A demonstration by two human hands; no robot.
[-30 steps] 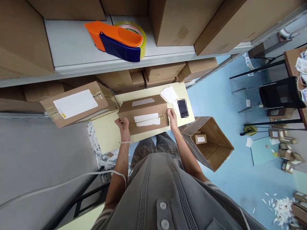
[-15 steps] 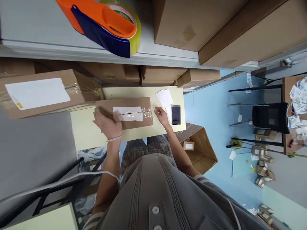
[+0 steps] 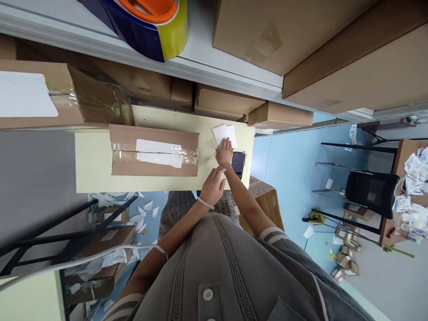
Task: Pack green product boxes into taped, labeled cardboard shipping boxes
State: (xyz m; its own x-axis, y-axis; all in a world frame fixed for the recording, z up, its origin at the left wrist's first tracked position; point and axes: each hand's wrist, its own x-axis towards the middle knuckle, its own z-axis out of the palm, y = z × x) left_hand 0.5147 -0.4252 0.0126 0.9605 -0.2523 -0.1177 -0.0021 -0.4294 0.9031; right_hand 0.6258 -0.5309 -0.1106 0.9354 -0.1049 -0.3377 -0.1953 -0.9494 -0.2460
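My right hand [image 3: 224, 153] lies on the lower edge of the white paper slips [image 3: 222, 132], its fingers stretched out over them. Just below it is my left hand [image 3: 213, 187], fingers extended and tips by my right wrist; I see nothing in it. A dark phone [image 3: 237, 166] rests on the table right beside my right hand. To the left of both hands, a taped cardboard box [image 3: 123, 162] lies on the pale yellow table [image 3: 96, 180], with a white label [image 3: 158, 146] across its top seam. Neither hand touches the box.
A shelf above holds a tape dispenser [image 3: 140, 35] and large cartons [image 3: 247, 35]. Another taped, labelled box [image 3: 90, 100] stands at the left, with more boxes [image 3: 224, 100] along the table's back. An open carton [image 3: 264, 196] sits below the table's right end.
My left hand has left the box and moved right to my right wrist. My right hand has moved up onto the paper slips. The box now appears farther left, partly through the view shifting.
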